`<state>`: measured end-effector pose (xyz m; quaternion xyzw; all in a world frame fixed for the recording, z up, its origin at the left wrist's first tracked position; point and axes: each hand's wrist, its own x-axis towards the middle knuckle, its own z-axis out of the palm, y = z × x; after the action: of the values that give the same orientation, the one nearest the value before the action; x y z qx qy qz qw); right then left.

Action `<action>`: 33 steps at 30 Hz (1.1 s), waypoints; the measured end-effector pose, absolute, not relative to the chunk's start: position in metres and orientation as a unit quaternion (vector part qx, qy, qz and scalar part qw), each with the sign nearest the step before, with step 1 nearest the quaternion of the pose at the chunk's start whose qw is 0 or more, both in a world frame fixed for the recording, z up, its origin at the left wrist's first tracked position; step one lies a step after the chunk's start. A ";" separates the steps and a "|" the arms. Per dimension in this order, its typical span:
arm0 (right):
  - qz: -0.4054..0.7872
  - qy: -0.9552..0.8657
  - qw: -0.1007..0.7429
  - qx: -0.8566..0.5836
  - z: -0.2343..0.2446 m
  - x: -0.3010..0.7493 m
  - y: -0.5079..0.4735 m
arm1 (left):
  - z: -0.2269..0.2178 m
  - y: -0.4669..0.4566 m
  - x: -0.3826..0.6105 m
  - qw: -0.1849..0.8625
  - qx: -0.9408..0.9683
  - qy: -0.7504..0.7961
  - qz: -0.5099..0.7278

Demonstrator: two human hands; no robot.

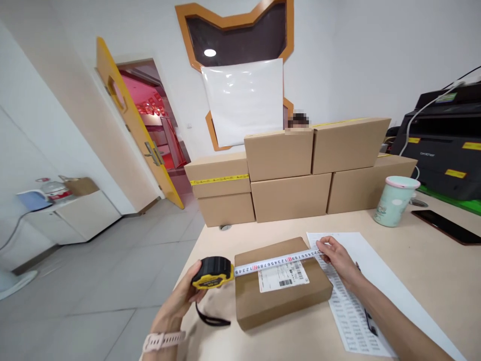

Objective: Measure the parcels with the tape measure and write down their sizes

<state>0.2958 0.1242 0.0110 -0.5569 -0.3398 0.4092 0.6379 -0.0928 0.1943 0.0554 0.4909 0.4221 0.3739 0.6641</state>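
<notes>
A flat cardboard box point(280, 296) with a white shipping label point(283, 277) lies on the beige table point(421, 265) in front of me. My left hand point(180, 301) grips a yellow and black tape measure point(212, 272) at the box's left edge. Its white tape blade point(276, 261) is drawn out across the top of the box. My right hand point(336, 258) pinches the blade's end at the box's right edge, over a printed sheet.
A printed paper sheet point(353, 311) with a pen point(370, 321) lies right of the box. Several stacked cardboard boxes point(291, 195) line the table's far edge. A mint cup point(394, 200), a dark phone point(445, 226) and a black printer point(447, 145) stand at right. An open yellow door point(130, 125) is at left.
</notes>
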 end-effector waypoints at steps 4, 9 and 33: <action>0.397 -0.385 0.604 -0.573 -0.001 0.287 0.127 | 0.044 0.203 -0.101 0.662 0.495 0.432 0.362; 0.395 -0.428 0.556 -0.593 -0.011 0.287 0.129 | 0.031 0.212 -0.112 0.668 0.497 0.438 0.339; 0.371 -0.414 0.495 -0.668 -0.002 0.281 0.123 | 0.014 0.217 -0.134 0.699 0.597 0.300 0.256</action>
<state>0.2812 0.1228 -0.0025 -0.6680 -0.4142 0.3708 0.4947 -0.1337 0.2170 0.0142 0.5969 0.3000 0.2556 0.6989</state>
